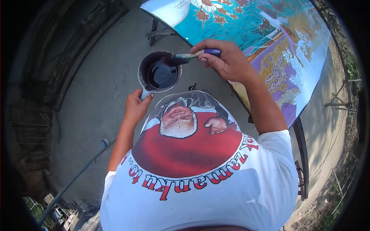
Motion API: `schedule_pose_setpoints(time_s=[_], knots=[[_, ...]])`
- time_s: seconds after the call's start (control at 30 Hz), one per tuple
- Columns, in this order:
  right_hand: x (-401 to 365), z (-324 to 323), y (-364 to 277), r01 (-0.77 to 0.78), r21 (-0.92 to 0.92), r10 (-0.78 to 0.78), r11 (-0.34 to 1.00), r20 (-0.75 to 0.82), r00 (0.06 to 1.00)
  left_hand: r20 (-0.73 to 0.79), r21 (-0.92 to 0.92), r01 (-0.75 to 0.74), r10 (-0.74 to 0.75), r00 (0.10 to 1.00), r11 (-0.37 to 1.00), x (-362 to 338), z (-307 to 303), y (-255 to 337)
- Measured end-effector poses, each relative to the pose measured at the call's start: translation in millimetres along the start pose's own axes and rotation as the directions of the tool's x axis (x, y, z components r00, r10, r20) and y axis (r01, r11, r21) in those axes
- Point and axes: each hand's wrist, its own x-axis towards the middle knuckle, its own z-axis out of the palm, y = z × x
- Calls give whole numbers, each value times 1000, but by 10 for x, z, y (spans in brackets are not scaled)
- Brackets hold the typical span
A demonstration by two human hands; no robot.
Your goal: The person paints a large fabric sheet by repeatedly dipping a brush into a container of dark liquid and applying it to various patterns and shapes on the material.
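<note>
Floor [96, 84] is stretching left of the pot [143, 69], giving you room. Your left grip [138, 104] is wrapping the pot's handle [145, 92]. You're probably loading the brush [187, 56], its bristles [176, 60] reaching over the pot; your right grip [227, 61] is pinching it. Next is probably calling for shedding drips there, minding the edge of the painted sheet [250, 32] right of the pot.

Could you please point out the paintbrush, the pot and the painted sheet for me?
Paintbrush [189, 56]: head view, just behind the bristles.
Pot [143, 71]: head view, left inner wall.
Painted sheet [246, 34]: head view, teal area near its middle.
</note>
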Motion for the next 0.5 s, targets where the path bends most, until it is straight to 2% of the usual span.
schedule_pose_setpoints(time_s=[0.03, 0.07, 0.13, 0.23, 0.3, 0.37, 0.43, 0.47, 0.5], knots=[[76, 205, 25, 54, -135, -48, 989, 47, 998, 27, 18, -46, 46, 999, 999, 43, 30, 27], [118, 369, 89, 49, -147, -43, 988, 40, 998, 28, 6, -49, 48, 998, 999, 68, 72, 44], [120, 746, 431, 111, -343, -60, 933, 157, 986, 45, -21, -64, 64, 997, 998, 106, 251, -105], [182, 862, 366, 40, -406, 22, 913, 147, 989, 49, -32, -151, 152, 987, 988, 192, 245, -80], [182, 896, 296, 105, -300, -107, 948, 12, 994, 51, -44, -164, 166, 985, 986, 263, 194, -151], [84, 1071, 275, 59, -317, -52, 947, 29, 998, 92, -95, -169, 178, 980, 981, 167, 122, -408], [4, 1158, 414, -11, -190, -1, 982, -61, 998, 59, -3, -268, 268, 962, 963, 241, 98, -539], [-27, 1195, 479, -141, 46, 146, 989, -137, 980, 70, -9, -296, 296, 952, 955, 273, 80, -532], [-77, 1210, 534, -143, 30, 146, 989, -159, 976, 82, -32, -265, 267, 960, 964, 299, 61, -527]])
